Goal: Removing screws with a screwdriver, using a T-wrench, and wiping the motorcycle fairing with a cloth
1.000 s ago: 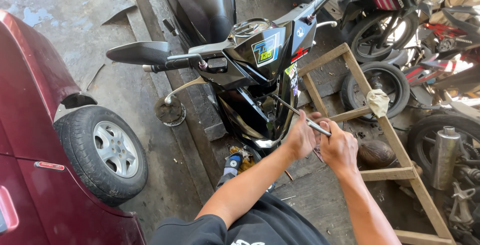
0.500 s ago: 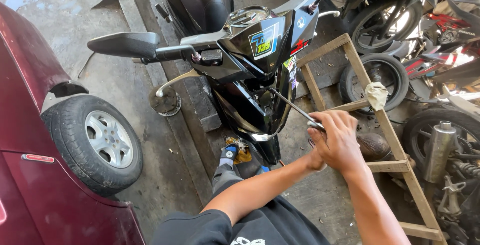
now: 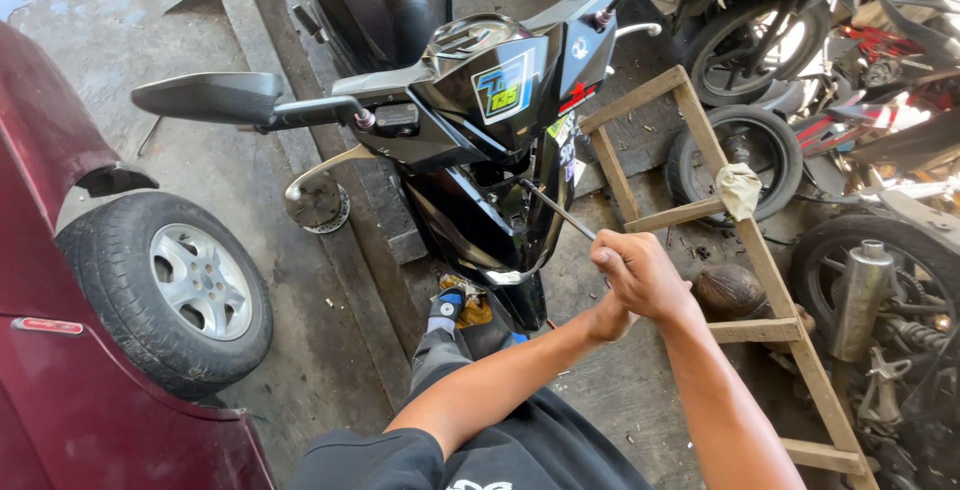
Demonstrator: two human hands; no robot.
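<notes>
Head: both hands grip screwdriver at scooter.

— We can't see our left hand; our right hand covers nearly all of it.

— And the long thin metal rod?

— Its near end vanishes inside our fists, its far tip behind the glossy black motorcycle fairing.

— The dark red car?

— Cut off by the left edge; we see only one wheel.

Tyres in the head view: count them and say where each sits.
4 clearly: car tyre at left, one behind the wooden frame, one on the top-right motorcycle, one at right. Clutter may hide others.
</notes>
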